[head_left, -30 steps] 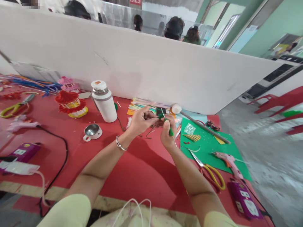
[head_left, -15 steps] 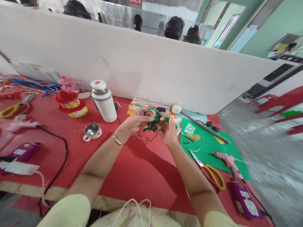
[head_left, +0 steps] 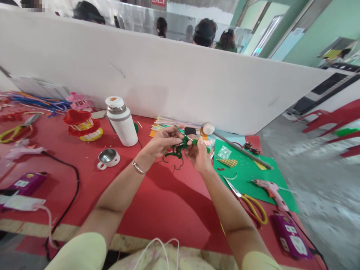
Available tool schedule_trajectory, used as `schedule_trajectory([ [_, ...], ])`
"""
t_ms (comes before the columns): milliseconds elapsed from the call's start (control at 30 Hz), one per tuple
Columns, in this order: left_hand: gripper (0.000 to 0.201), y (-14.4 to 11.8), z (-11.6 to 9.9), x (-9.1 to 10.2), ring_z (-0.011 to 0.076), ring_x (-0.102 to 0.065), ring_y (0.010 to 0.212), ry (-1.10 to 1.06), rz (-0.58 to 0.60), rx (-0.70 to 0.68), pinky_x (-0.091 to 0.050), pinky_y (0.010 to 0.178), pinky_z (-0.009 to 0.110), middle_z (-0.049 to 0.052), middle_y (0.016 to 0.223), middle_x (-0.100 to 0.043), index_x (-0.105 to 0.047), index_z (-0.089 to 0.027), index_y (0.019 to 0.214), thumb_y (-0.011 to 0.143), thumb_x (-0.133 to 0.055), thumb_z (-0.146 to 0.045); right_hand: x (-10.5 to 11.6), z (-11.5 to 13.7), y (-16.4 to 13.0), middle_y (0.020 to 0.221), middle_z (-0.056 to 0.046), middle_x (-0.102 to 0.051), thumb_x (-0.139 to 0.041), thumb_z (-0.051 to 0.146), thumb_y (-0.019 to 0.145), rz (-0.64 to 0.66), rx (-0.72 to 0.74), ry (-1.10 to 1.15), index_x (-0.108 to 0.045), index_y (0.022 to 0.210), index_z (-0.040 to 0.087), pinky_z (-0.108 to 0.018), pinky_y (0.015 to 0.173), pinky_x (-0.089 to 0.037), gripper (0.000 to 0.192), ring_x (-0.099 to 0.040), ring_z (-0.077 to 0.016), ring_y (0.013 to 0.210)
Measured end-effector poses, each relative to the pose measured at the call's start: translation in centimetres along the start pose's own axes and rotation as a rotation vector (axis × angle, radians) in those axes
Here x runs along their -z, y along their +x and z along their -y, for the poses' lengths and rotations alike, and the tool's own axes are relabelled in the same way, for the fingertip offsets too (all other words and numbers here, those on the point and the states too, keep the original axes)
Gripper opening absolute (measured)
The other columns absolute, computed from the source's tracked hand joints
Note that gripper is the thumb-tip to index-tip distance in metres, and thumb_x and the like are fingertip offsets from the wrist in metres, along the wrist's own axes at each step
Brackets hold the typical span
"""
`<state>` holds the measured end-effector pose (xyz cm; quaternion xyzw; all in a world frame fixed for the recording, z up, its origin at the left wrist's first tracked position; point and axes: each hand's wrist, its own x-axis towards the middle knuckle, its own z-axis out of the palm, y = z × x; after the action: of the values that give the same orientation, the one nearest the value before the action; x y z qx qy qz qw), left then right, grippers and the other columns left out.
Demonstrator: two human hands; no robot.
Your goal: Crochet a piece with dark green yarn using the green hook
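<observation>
Silver-shafted, green-gripped hook (head_left: pixel 189 138) has swung flatter since a second ago, in right hand (head_left: pixel 200 155). Left hand (head_left: pixel 162 141) pinches green crocheted yarn (head_left: pixel 177 151) right of the white cylindrical flask (head_left: pixel 123 125), likely to tension stitches.

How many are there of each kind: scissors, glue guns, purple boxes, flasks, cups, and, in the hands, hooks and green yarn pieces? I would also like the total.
Scissors: 2
Glue guns: 2
Purple boxes: 2
Flask: 1
Cup: 1
Hook: 1
Green yarn piece: 1
Total: 10
</observation>
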<state>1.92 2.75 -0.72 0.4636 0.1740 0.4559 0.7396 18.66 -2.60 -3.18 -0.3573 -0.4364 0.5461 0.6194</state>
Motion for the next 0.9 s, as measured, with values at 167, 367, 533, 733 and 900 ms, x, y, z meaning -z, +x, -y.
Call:
schedule_trajectory([
  [167, 0.051, -0.3, 0.1, -0.8, 0.0057, -0.054, 0.054, 0.145, -0.121, -0.111, -0.041, 0.05, 0.017, -0.004, 0.063, -0.062, -0.079, -0.019, 0.113, 0.064, -0.094, -0.023, 0.6, 0.9, -0.3, 0.07, 0.001, -0.059, -0.055, 0.069, 0.093, 0.011, 0.143, -0.293, -0.065, 0.079, 0.023, -0.027, 0.046, -0.037, 0.05, -0.051, -0.0115, 0.053],
  [367, 0.023, -0.2, 0.7, -1.0, 0.0108, -0.06, 0.06, 0.435, -0.073, -0.123, -0.046, 0.054, 0.022, 0.005, 0.071, -0.073, -0.083, -0.015, 0.083, 0.067, -0.092, -0.029, 1.8, 2.6, 0.0, 0.059, 0.001, -0.053, -0.057, 0.064, 0.095, 0.012, 0.2, -0.534, -0.058, 0.06, 0.021, -0.026, 0.051, -0.038, 0.056, -0.047, -0.0111, 0.055],
  [533, 0.02, 0.0, 1.0, -1.5, 0.0061, -0.046, 0.045, 0.426, -0.247, -0.199, -0.035, 0.042, 0.02, -0.001, 0.057, -0.064, -0.082, -0.016, 0.079, 0.068, -0.091, -0.029, 2.0, 3.0, 0.1, 0.062, 0.003, -0.063, -0.081, 0.055, 0.08, 0.032, 0.084, -0.417, -0.071, 0.085, 0.019, -0.023, 0.043, -0.038, 0.037, -0.051, -0.0091, 0.048],
  [733, 0.026, 0.2, 0.9, -1.2, -0.0002, -0.032, 0.034, 0.083, -0.214, -0.006, -0.02, 0.034, 0.017, -0.004, 0.053, -0.057, -0.076, -0.013, 0.079, 0.065, -0.093, -0.027, 2.5, 2.3, 0.3, 0.085, -0.003, -0.078, -0.084, 0.044, 0.078, 0.129, 0.018, -0.237, -0.076, 0.1, 0.02, -0.022, 0.049, -0.053, 0.034, -0.075, -0.0167, 0.069],
  [900, 0.027, 0.2, 0.8, -1.3, -0.0012, -0.031, 0.034, 0.001, -0.196, 0.095, -0.02, 0.034, 0.015, -0.007, 0.052, -0.055, -0.073, -0.013, 0.08, 0.065, -0.093, -0.024, 2.5, 2.1, 0.3, 0.08, -0.003, -0.078, -0.086, 0.042, 0.077, 0.098, 0.005, -0.176, -0.077, 0.093, 0.02, -0.023, 0.048, -0.054, 0.029, -0.074, -0.0163, 0.064],
])
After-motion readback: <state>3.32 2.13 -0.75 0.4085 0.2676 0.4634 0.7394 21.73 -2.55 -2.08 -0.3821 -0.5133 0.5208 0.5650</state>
